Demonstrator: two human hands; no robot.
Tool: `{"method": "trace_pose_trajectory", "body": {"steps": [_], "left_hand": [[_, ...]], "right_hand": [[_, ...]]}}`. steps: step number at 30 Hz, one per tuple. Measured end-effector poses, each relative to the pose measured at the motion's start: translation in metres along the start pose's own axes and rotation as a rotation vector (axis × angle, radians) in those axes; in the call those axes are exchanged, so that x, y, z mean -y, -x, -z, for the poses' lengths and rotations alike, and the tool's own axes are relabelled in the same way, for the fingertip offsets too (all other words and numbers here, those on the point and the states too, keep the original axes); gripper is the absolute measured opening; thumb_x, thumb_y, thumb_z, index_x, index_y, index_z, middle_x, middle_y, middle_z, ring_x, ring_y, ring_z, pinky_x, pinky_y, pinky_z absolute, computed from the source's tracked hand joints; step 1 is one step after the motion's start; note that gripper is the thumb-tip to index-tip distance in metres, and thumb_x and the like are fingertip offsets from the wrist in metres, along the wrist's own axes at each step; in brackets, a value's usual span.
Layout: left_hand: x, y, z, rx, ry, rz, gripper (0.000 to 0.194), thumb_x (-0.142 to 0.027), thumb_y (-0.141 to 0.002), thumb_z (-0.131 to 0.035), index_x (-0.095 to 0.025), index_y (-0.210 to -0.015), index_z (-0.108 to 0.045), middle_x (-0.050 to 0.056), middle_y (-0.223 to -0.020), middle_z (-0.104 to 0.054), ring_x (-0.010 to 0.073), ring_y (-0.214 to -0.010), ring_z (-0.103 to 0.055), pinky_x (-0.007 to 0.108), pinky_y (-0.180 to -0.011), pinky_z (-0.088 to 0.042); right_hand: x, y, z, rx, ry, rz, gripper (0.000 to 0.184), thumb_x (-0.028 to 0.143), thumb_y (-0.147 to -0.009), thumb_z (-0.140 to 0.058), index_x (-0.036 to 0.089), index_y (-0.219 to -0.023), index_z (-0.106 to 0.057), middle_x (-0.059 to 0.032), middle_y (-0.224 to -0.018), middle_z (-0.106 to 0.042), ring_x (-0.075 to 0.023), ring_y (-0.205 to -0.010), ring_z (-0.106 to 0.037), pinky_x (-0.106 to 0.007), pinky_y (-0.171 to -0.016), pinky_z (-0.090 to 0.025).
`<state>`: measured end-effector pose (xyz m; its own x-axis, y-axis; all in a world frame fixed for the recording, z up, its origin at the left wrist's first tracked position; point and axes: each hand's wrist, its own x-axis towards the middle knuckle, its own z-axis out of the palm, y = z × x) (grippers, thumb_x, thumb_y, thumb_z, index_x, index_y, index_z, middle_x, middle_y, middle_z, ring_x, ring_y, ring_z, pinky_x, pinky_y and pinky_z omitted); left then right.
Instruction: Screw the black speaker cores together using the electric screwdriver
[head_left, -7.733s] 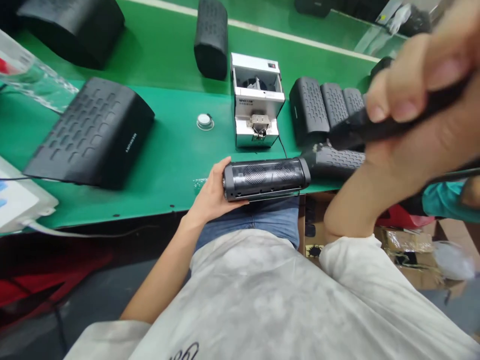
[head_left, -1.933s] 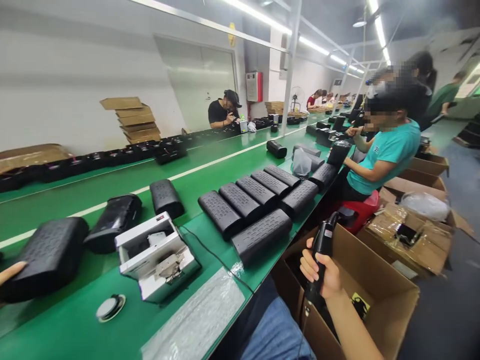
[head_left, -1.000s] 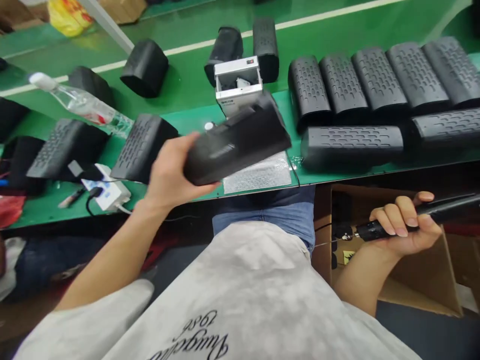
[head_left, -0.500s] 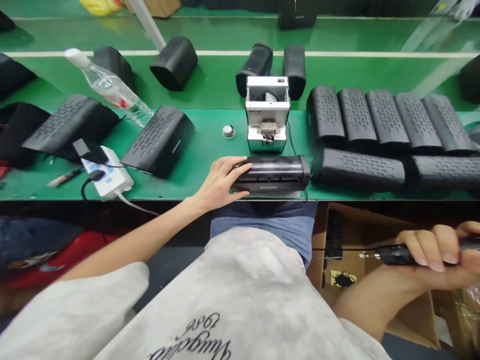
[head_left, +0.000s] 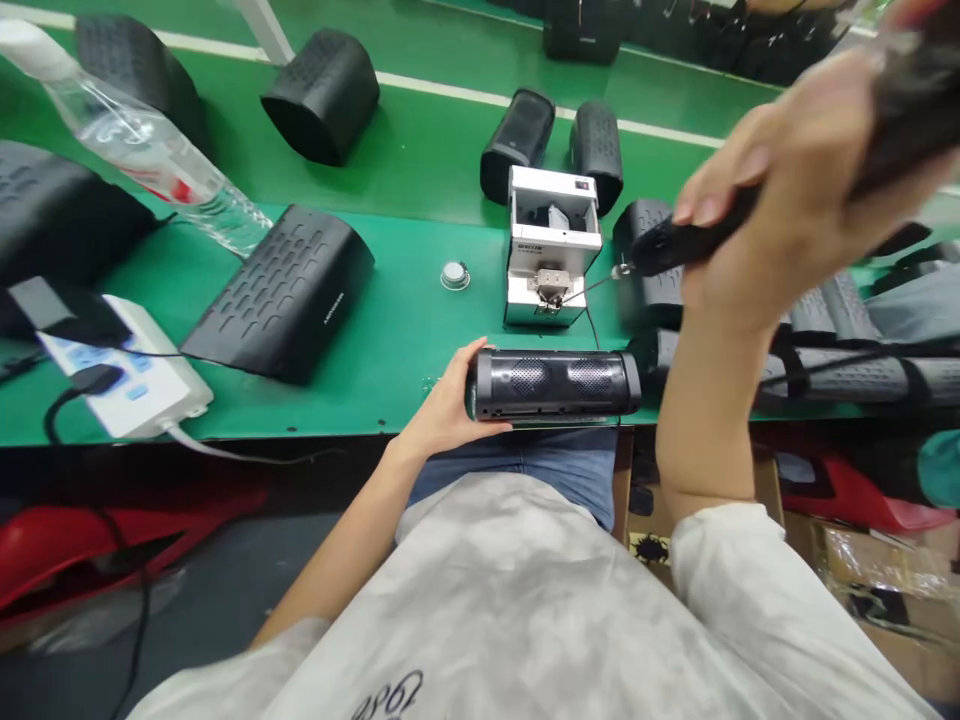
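Swung up from near right, my right hand point(head_left: 787, 200) wraps the driver point(head_left: 667, 245), bit point(head_left: 596, 286) at the feeder point(head_left: 529, 256); left hand point(head_left: 439, 412) pinches the speaker point(head_left: 553, 394). I'd align the bit squarely.

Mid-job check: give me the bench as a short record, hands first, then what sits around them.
left hand: grips the left end of the black speaker
left hand point: on the wrist side of that end
right hand: raised, holding a black driver
driver bit: points at the front of the silver box; contact unclear
between box and bottle: round disc, grooved black case
far left: white power strip
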<state>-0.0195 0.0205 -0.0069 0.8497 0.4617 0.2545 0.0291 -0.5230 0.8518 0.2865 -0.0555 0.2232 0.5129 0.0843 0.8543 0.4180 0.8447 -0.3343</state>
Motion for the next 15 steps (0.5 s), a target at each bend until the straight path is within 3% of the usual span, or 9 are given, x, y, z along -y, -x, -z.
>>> {"method": "trace_pose_trajectory", "body": {"steps": [2, 4, 7, 9, 11, 15], "left_hand": [[-0.006, -0.001, 0.002, 0.022, 0.007, -0.009, 0.134, -0.059, -0.083, -0.107, -0.031, -0.187, -0.027, 0.021, -0.177, -0.054, 0.0456, -0.163, -0.062, 0.064, -0.14, -0.051], [-0.008, -0.002, 0.003, 0.037, 0.015, -0.013, 0.136, -0.059, -0.084, -0.107, -0.032, -0.188, -0.024, 0.021, -0.177, -0.054, 0.0458, -0.163, -0.062, 0.065, -0.139, -0.052], [-0.007, -0.003, 0.002, 0.038, 0.028, -0.01, 0.135, -0.058, -0.085, -0.105, -0.033, -0.188, -0.022, 0.021, -0.176, -0.056, 0.0458, -0.162, -0.063, 0.065, -0.138, -0.052], [-0.006, -0.002, 0.0, 0.03, 0.028, -0.011, 0.134, -0.058, -0.086, -0.105, -0.033, -0.188, -0.023, 0.021, -0.175, -0.056, 0.0459, -0.162, -0.063, 0.065, -0.138, -0.053], [-0.005, -0.002, -0.001, 0.021, 0.023, -0.019, 0.135, -0.057, -0.085, -0.106, -0.033, -0.188, -0.023, 0.021, -0.176, -0.056, 0.0466, -0.163, -0.062, 0.066, -0.137, -0.053], [-0.002, -0.001, -0.005, -0.001, 0.014, -0.039, 0.136, -0.054, -0.084, -0.107, -0.032, -0.189, -0.024, 0.022, -0.177, -0.054, 0.0484, -0.164, -0.061, 0.067, -0.137, -0.054]], "right_hand": [[-0.021, 0.011, -0.03, 0.056, 0.107, 0.148, 0.027, 0.0, -0.101, -0.061, 0.021, -0.114, -0.072, 0.0123, -0.067, -0.053, -0.0039, -0.044, -0.05, -0.017, -0.042, -0.037], [-0.032, 0.017, -0.041, 0.083, 0.156, 0.138, 0.024, 0.003, -0.103, -0.064, 0.023, -0.115, -0.068, 0.0126, -0.067, -0.047, -0.0045, -0.041, -0.043, -0.019, -0.039, -0.035], [-0.043, 0.02, -0.04, 0.085, 0.283, 0.091, 0.021, 0.011, -0.11, -0.065, 0.03, -0.119, -0.063, 0.0074, -0.082, -0.057, -0.0064, -0.046, -0.043, -0.025, -0.042, -0.034], [-0.048, 0.02, -0.038, 0.092, 0.353, 0.072, 0.016, 0.021, -0.113, -0.069, 0.031, -0.123, -0.062, 0.0022, -0.106, -0.068, -0.0063, -0.05, -0.043, -0.03, -0.042, -0.034], [-0.05, 0.02, -0.038, 0.129, 0.417, 0.018, 0.017, 0.028, -0.116, -0.074, 0.031, -0.125, -0.061, -0.0008, -0.127, -0.07, -0.0054, -0.053, -0.043, -0.031, -0.043, -0.038], [-0.046, 0.021, -0.039, 0.171, 0.596, -0.156, 0.029, 0.01, -0.117, -0.066, 0.034, -0.127, -0.053, -0.0011, -0.138, -0.069, -0.0059, -0.057, -0.046, -0.031, -0.05, -0.051]]}}
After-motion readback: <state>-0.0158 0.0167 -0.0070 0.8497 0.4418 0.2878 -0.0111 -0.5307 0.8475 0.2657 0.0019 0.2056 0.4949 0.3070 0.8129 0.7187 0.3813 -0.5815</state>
